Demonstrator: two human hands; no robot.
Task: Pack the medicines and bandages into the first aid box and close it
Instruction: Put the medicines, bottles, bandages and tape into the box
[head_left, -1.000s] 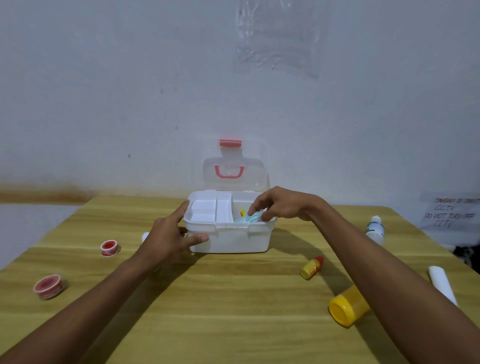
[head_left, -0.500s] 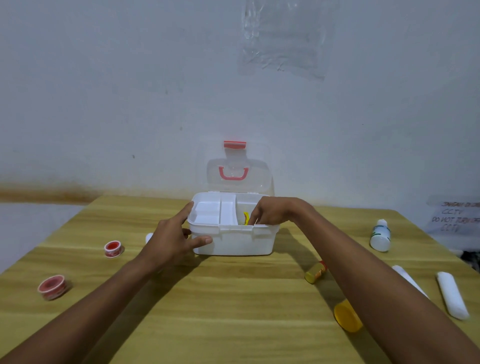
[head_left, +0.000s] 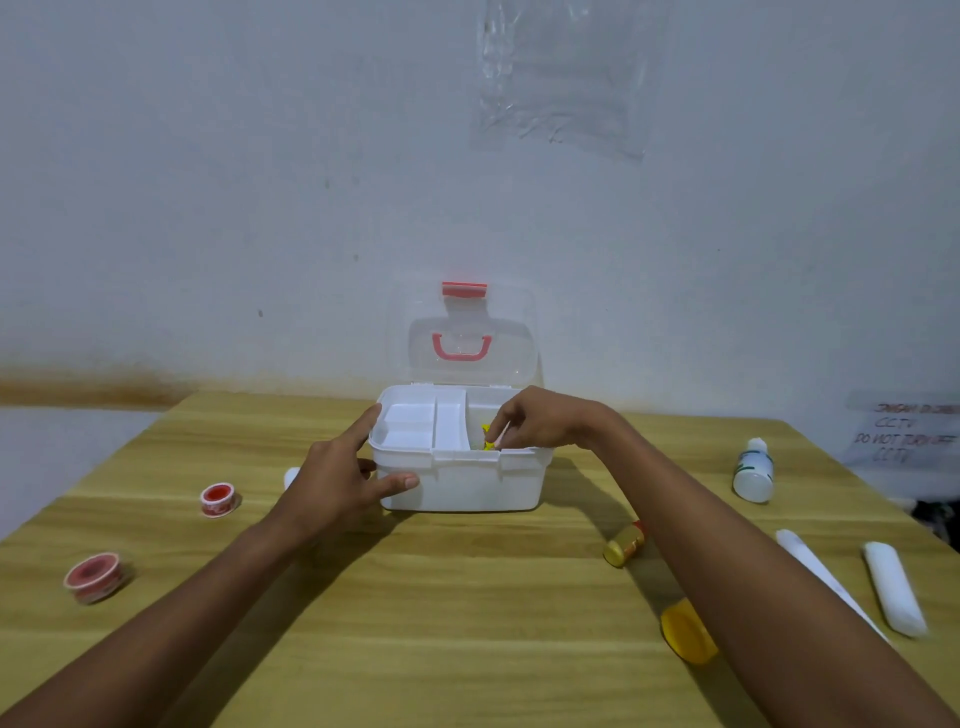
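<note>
1. My right hand (head_left: 545, 418) dips its fingers into the first aid box (head_left: 460, 467), centre frame, pinched on something yellow I can't identify.
2. My left hand (head_left: 340, 480) clasps the box's corner, nothing carried.
3. Risk: my right forearm sweeps the yellow bottles (head_left: 626, 545), lower right on the counter (head_left: 467, 623).

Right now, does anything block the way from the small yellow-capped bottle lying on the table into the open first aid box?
Only the person's own right forearm, which passes over the small bottle. The first aid box stands open, lid upright, but the right hand sits over the right compartment. The left hand steadies the box's left side.
</note>
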